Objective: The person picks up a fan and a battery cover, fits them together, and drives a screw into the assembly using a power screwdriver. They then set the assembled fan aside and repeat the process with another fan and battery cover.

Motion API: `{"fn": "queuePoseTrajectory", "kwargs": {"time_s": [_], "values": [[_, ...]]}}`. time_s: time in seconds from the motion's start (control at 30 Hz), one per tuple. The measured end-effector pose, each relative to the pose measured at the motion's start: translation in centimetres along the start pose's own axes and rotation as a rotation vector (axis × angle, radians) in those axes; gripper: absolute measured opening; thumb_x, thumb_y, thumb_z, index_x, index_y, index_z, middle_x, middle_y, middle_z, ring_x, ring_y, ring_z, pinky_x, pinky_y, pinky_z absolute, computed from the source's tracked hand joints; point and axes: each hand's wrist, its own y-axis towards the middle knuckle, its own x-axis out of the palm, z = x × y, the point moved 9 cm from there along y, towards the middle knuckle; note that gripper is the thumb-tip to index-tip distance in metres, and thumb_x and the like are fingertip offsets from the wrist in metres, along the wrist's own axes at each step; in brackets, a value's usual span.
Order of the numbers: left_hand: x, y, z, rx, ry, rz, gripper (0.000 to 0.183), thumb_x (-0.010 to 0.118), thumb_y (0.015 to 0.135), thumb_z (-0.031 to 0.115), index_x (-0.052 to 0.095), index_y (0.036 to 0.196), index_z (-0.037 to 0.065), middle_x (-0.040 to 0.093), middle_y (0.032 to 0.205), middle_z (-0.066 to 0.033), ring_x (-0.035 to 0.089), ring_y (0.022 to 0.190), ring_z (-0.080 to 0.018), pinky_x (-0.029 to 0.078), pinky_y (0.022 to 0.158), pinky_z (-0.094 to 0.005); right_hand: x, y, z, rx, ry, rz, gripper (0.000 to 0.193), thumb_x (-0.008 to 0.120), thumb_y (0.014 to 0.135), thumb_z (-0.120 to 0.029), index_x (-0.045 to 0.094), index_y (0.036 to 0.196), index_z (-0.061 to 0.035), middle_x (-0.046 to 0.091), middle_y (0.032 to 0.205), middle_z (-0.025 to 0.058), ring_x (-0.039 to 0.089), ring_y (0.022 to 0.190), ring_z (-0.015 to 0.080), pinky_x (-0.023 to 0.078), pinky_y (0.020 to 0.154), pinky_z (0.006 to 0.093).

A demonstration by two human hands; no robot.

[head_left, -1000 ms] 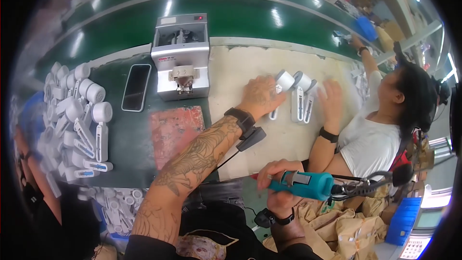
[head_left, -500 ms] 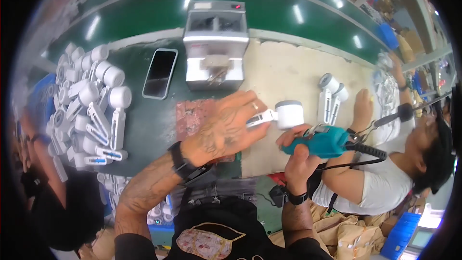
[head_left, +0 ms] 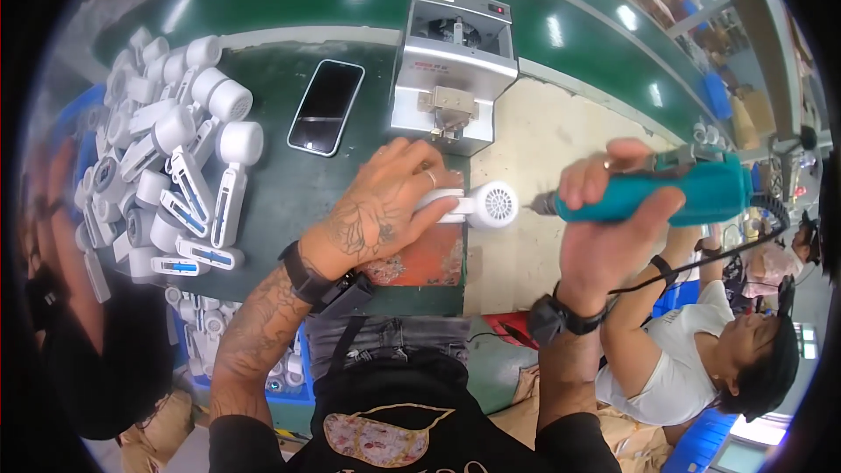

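Note:
My left hand (head_left: 377, 206) is closed around the handle of a white handheld fan (head_left: 496, 205), whose round grilled head faces up and to the right. A teal electric screwdriver (head_left: 720, 189) lies sideways in my right hand (head_left: 606, 245), the fingers wrapped round its body. Its tip points left at the fan head, a short gap away. Under my left hand is a worn red mat (head_left: 420, 264). Beyond that hand stands a silver screw feeder (head_left: 451, 79) with a small metal outlet at its front.
A heap of white fans (head_left: 175, 136), several with blue strips in their handles, covers the table's left side. A phone (head_left: 326, 108) lies beside the feeder. Below the table edge, a blue crate (head_left: 298, 385) holds more white parts. A co-worker in a white shirt (head_left: 666, 359) is at the right.
The fan has turned so its grille now shows. My right hand has raised the screwdriver up and to the right, from upright-ish beside the fan to level with it. The view has shifted.

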Motion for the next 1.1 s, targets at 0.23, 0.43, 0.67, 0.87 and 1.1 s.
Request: {"fn": "queuePoseTrajectory", "kwargs": {"time_s": [0.23,0.43,0.67,0.87,1.1], "values": [[0.2,-1.1,0.2,0.007,0.018,0.035,0.034,0.075,0.082,0.031,0.070,0.111,0.013,0.062,0.106,-0.0050,0.056,0.100,-0.0256,0.045,0.091,-0.0407,6.5,4.1,3.2,-0.036,-0.015,-0.042,0.061,0.055,0.095,-0.059,0.057,0.102,0.0014,0.050,0.068,0.0049,0.051,0.061,0.0167,0.043,0.058,0.0314],[0.4,-1.4,-0.3,-0.017,0.020,-0.008,0.042,0.070,0.084,0.033,0.064,0.119,0.009,0.061,0.107,-0.0064,0.055,0.103,-0.0254,0.042,0.093,-0.0418,9.5,5.3,5.9,-0.127,-0.059,-0.118,0.047,0.059,0.098,-0.045,0.055,0.094,0.0012,0.055,0.067,0.0065,0.055,0.057,0.0170,0.044,0.054,0.0293],[0.5,-1.3,-0.2,0.009,0.033,0.009,0.043,0.070,0.084,0.032,0.064,0.120,0.010,0.061,0.106,-0.0062,0.054,0.103,-0.0257,0.042,0.093,-0.0417,9.4,4.2,6.6,-0.047,-0.093,-0.170,0.043,0.058,0.099,-0.042,0.056,0.095,0.0003,0.055,0.066,0.0062,0.054,0.057,0.0161,0.044,0.053,0.0291],[0.6,-1.3,-0.4,0.009,0.068,0.029,0.043,0.068,0.086,0.035,0.064,0.121,0.011,0.061,0.106,-0.0061,0.055,0.103,-0.0260,0.043,0.092,-0.0417,5.9,1.3,4.4,0.016,-0.072,-0.130,0.060,0.056,0.096,-0.057,0.056,0.101,0.0028,0.052,0.065,0.0068,0.052,0.056,0.0173,0.042,0.053,0.0304],[0.7,-1.4,-0.6,-0.032,0.030,0.013,0.037,0.074,0.082,0.036,0.067,0.110,0.011,0.062,0.107,-0.0042,0.055,0.104,-0.0266,0.041,0.092,-0.0436,4.5,0.5,4.6,-0.003,-0.118,-0.076,0.066,0.060,0.092,-0.060,0.054,0.100,0.0049,0.051,0.064,0.0079,0.051,0.055,0.0180,0.041,0.052,0.0307]]}}
